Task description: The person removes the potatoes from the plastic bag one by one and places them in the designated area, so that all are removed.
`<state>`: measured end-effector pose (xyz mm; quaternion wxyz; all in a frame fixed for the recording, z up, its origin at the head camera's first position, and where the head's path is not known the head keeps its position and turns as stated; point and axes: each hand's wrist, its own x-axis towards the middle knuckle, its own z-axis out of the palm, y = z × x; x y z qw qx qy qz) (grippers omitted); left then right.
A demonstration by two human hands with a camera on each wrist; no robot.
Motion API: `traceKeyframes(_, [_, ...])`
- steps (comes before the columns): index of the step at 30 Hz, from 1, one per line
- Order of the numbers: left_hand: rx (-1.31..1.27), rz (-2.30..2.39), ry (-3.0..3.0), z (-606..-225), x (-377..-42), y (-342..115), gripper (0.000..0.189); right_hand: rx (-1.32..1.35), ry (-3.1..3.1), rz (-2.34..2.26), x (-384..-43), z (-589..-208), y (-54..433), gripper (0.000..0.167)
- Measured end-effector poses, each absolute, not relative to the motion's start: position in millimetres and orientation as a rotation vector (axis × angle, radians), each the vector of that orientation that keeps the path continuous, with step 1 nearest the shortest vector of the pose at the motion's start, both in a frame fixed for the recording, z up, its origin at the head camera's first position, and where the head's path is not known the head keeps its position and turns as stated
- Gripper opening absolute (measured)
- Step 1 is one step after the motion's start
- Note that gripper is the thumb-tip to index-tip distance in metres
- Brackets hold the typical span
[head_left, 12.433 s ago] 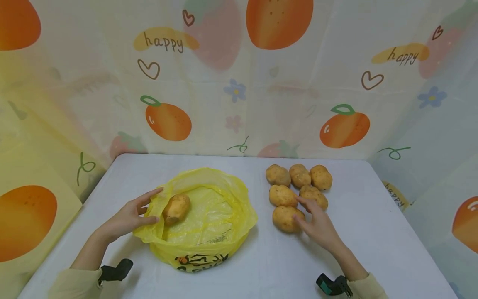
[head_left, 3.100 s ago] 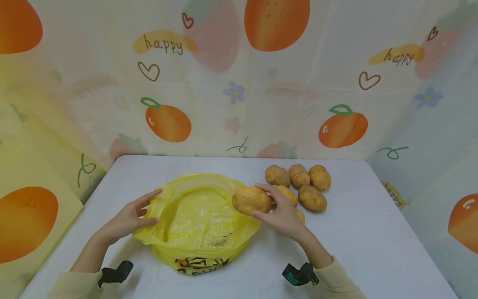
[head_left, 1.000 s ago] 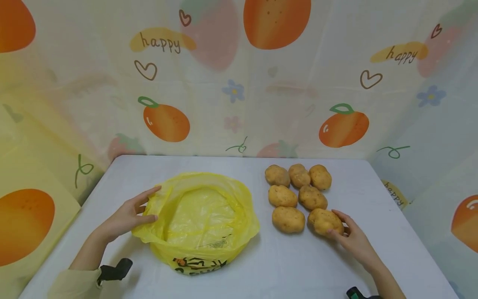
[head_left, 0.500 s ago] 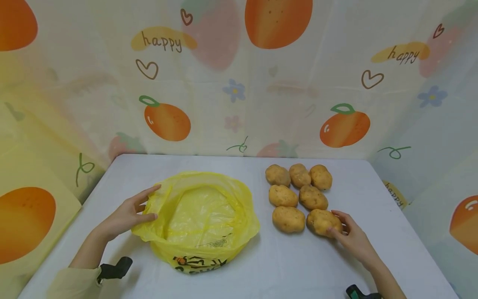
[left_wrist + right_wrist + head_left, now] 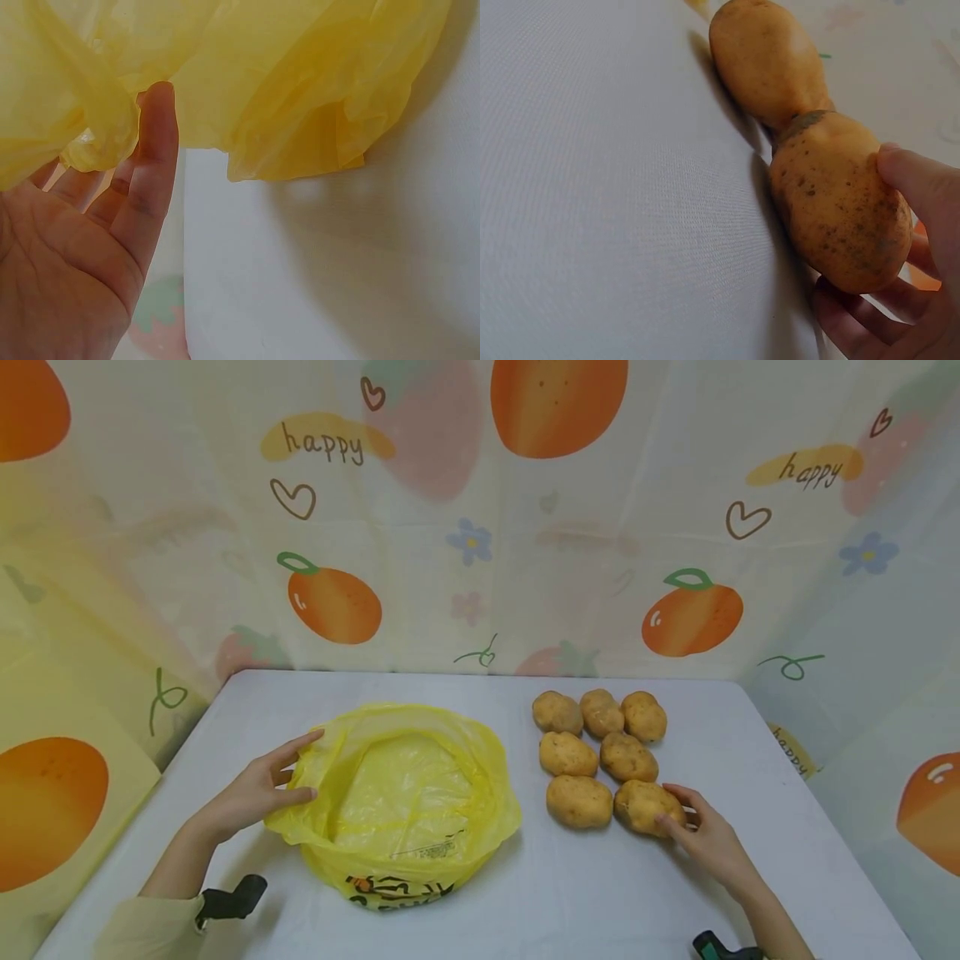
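A yellow plastic bag (image 5: 405, 802) with dark print stands wide-mouthed on the table's left half, and no potato shows inside it. My left hand (image 5: 251, 793) touches its left rim, thumb and fingers spread apart; in the left wrist view a bag fold (image 5: 109, 139) covers part of the fingers. On the right, my right hand (image 5: 712, 843) grips a potato (image 5: 647, 806), thumb in front and fingers round its right end. This potato sits at the near right of a cluster, its left end right at a neighbouring potato (image 5: 579, 802). Dark specks mark its skin in the right wrist view.
Behind the gripped potato lie several more potatoes, with three in the back row (image 5: 602, 712) and two in the middle row (image 5: 628, 757). A white cloth covers the table (image 5: 525, 902). A printed fruit backdrop (image 5: 480, 527) rises behind it.
A potato was in the bag 12.4 seconds ago. Later, my right hand carried a potato from the bag's right rim to the cluster, then slid it slightly left. My left hand stayed at the rim.
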<state>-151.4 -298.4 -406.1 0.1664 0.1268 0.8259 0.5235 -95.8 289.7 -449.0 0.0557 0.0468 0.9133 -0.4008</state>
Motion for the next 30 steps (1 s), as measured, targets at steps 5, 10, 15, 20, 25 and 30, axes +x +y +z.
traceKeyframes(5, [0.361,1.478,2.365,-405.5,-151.9,-298.2,0.081,0.122,2.783,-1.211,-95.8,-450.0,290.5,0.063])
traceKeyframes(10, [0.361,1.455,2.394,-403.7,-151.9,-297.9,0.080,0.087,2.798,-1.204,-95.8,-449.3,289.8,0.062])
traceKeyframes(15, [0.357,1.464,2.399,-403.1,-152.3,-298.7,0.079,0.057,2.828,-1.195,-97.2,-450.1,289.2,0.059])
traceKeyframes(20, [0.355,1.479,2.386,-403.4,-152.7,-299.2,0.078,0.052,2.825,-1.201,-97.8,-450.5,288.8,0.058])
traceKeyframes(25, [0.357,1.484,2.382,-403.8,-152.7,-299.2,0.078,0.047,2.821,-1.182,-96.3,-448.1,289.5,0.059])
traceKeyframes(30, [0.362,1.469,2.402,-403.3,-153.0,-299.7,0.078,-0.025,2.872,-1.154,-97.5,-446.1,293.1,0.055])
